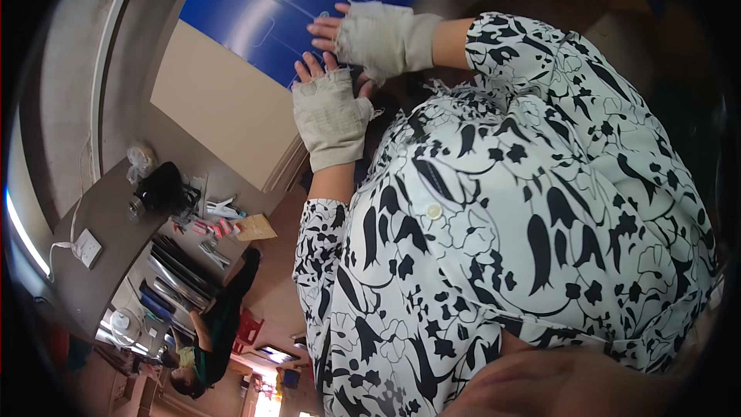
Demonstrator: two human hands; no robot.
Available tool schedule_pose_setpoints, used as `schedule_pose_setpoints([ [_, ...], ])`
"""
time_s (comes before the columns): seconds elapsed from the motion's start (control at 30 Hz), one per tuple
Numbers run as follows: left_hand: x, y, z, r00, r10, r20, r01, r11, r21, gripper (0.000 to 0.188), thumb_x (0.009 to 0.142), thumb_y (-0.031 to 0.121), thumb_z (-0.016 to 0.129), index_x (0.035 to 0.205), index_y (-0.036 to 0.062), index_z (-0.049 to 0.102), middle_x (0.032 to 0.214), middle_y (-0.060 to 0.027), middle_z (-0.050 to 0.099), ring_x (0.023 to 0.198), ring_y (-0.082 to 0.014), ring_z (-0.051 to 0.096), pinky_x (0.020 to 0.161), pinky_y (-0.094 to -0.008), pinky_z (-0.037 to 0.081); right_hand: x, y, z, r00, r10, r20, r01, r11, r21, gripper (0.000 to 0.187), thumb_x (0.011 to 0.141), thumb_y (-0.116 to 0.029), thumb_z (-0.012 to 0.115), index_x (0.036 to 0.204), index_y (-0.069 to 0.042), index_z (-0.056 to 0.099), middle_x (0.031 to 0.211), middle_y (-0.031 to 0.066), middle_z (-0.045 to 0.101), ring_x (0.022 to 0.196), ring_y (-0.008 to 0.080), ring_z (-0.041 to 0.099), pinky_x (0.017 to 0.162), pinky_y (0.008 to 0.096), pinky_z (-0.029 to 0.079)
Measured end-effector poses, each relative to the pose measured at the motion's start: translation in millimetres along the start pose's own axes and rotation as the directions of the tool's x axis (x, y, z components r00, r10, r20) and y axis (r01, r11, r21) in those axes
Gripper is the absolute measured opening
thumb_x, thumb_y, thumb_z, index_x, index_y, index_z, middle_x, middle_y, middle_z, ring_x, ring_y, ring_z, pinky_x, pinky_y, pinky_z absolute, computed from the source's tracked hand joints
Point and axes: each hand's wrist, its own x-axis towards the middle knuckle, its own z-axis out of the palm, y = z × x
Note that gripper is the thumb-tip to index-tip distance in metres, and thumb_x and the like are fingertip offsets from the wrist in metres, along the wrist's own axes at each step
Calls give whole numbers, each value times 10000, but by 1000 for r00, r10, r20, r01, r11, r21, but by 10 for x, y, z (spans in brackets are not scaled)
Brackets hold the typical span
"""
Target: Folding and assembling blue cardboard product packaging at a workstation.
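Observation:
Both my hands wear off-white fingerless work gloves with frayed edges. My left hand (332, 116) lies palm down, fingers stretched out, at the edge where a stack of cream sheets (220, 100) meets a glossy blue printed sheet (262, 27). Just beyond it, my right hand (382, 40) rests with its fingers extended and slightly apart over the near edge of the blue sheet. The two gloves are close together, the right thumb near the left one. Neither hand holds anything that I can see. Thin lines and small round marks cover the blue sheet.
On the grey table (174, 135) at left lie a black bag (162, 189), a clear plastic bundle (141, 161), small tools and a brown card (256, 226). A white socket box (87, 249) with a cable sits nearby. Another person (204, 355) works farther off by dark rolls (181, 274).

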Motion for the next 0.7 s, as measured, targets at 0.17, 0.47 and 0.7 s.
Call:
schedule_pose_setpoints([
  [0.17, 138, 147, 198, 997, -72, -23, 71, 996, -45, 967, 836, 551, 773, 1601, 95, 397, 1601, -345, 383, 1488, -505, 386, 1177, -582, 356, -669, 2, 205, 991, -119, -67, 123, 991, 49, 906, 881, -442, 727, 1589, -13, 358, 1693, 188, 304, 1588, 296, 264, 1304, 495, 188],
  [0.47, 312, 323, 251, 987, 90, -131, -99, 993, -64, 543, 891, 305, 709, 1404, 142, 639, 1470, -181, 617, 1372, -425, 558, 1130, -499, 434, -1632, -80, 826, 891, 444, -92, -303, 733, 609, 544, 954, -504, 709, 1216, -27, 721, 1163, 194, 711, 1057, 372, 691, 920, 433, 567],
  [0.7, 391, 567, -342, 987, 121, 102, -105, 983, -150, 440, 743, 209, 826, 1153, 118, 695, 1306, -125, 717, 1185, -304, 684, 967, -417, 569, -792, -177, 16, 587, 580, 565, -99, -641, 761, 317, 991, -358, 744, 997, -41, 758, 821, 55, 751, 755, 187, 705, 699, 358, 552],
])
